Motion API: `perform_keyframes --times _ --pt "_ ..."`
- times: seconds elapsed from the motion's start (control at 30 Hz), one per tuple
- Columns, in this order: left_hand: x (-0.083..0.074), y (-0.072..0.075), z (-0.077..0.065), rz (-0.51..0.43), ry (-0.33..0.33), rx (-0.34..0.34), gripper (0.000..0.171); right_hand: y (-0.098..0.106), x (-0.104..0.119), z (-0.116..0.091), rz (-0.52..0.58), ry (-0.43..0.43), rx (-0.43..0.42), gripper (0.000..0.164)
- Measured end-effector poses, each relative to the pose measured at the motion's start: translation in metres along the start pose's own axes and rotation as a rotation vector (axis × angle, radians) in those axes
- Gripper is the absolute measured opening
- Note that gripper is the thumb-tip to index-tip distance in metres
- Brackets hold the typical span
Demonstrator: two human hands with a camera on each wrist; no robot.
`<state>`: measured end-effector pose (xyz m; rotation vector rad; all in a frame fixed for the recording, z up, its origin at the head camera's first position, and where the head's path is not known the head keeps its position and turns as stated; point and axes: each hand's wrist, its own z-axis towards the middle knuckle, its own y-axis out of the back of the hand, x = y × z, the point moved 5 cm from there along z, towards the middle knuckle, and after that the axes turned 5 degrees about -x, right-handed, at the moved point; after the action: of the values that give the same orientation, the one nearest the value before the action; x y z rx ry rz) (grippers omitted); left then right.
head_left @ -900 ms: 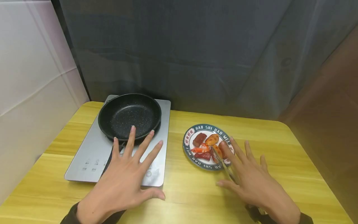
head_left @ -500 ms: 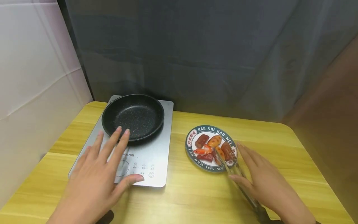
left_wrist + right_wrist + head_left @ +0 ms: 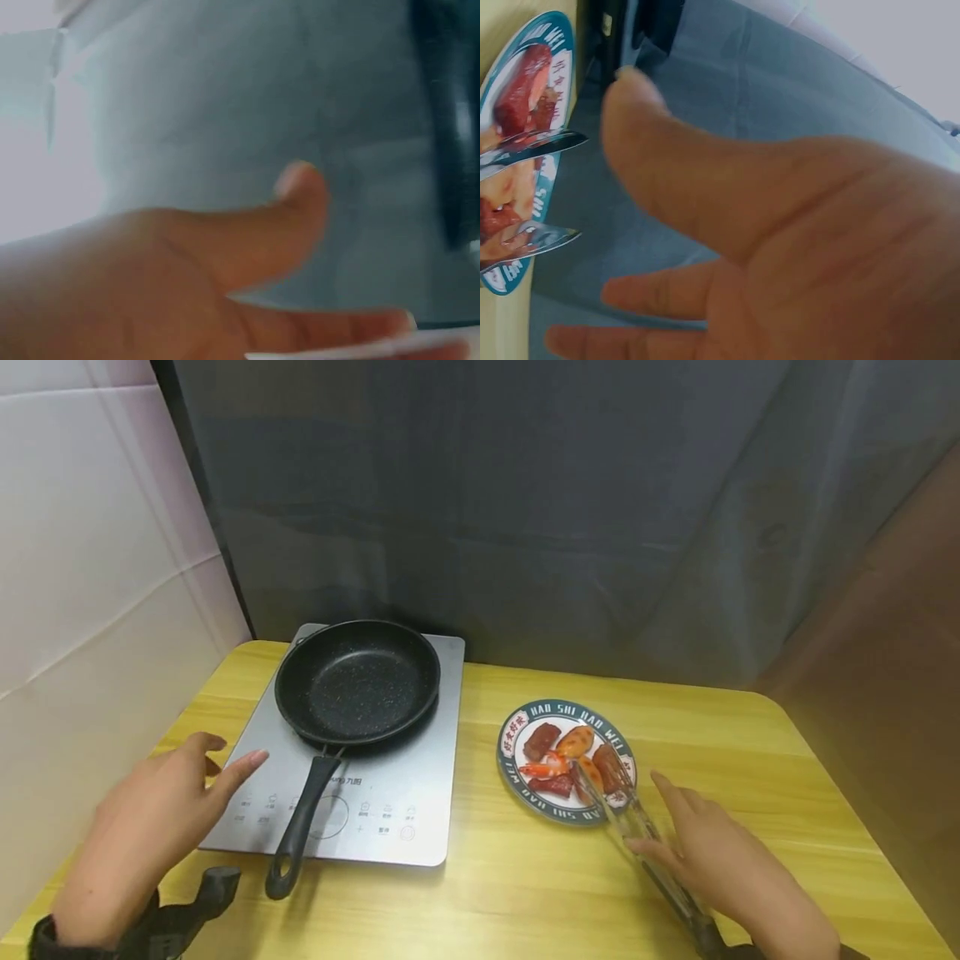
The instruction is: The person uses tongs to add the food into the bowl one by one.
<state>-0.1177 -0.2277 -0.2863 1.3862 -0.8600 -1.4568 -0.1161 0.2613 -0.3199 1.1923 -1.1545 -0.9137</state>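
Observation:
A black speckled frying pan (image 3: 360, 685) rests on a silver induction cooktop (image 3: 420, 802). Its black handle (image 3: 302, 822) points toward me. My left hand (image 3: 153, 802) hovers left of that handle, holding nothing; in the left wrist view its thumb stands apart from the fingers. A round plate (image 3: 510, 777) with a dark green lettered rim bears several food pieces, including brown meat (image 3: 542, 741) and an orange-red shrimp (image 3: 546, 767). Metal tongs (image 3: 682, 902) lie with spread tips over the plate. My right hand (image 3: 723, 856) is beside the tongs, thumb above them, not gripping.
All of it stands on a yellow wood-grain table (image 3: 525, 885). A dark grey curtain (image 3: 480, 527) rises behind, a white panel (image 3: 97, 543) on the left and a brown one (image 3: 885, 627) on the right. A black wrist mount (image 3: 187, 910) sits on my left wrist.
My left hand has moved left from over the pan handle, which now shows fully. My right hand has drawn back slightly to the right, uncovering more of the tongs. Pan and plate stay put.

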Motion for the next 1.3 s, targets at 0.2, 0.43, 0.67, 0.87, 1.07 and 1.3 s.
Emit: perform_keyframes --times 0.2,0.43,0.67,0.87,1.07,1.3 --pt "-0.012 -0.029 0.017 -0.099 -0.005 0.152 0.067 -0.01 -0.008 0.006 0.039 -0.03 0.053 0.092" --pt "-0.016 -0.045 0.014 -0.116 0.036 0.303 0.068 -0.028 -0.011 0.016 0.059 -0.082 0.126 0.081" --pt "-0.019 -0.049 0.013 -0.16 0.05 0.352 0.065 -0.038 -0.011 0.015 0.081 -0.111 0.148 0.057" --pt "-0.021 -0.045 0.011 -0.18 0.042 0.348 0.058 -0.042 -0.01 0.018 0.103 -0.122 0.154 0.057" --pt "-0.027 -0.044 0.009 -0.231 -0.005 0.316 0.049 -0.046 -0.015 0.02 0.146 -0.148 0.16 0.051" --pt "-0.033 -0.044 0.008 -0.256 -0.033 0.281 0.042 -0.044 -0.024 0.019 0.118 -0.153 0.192 0.054"
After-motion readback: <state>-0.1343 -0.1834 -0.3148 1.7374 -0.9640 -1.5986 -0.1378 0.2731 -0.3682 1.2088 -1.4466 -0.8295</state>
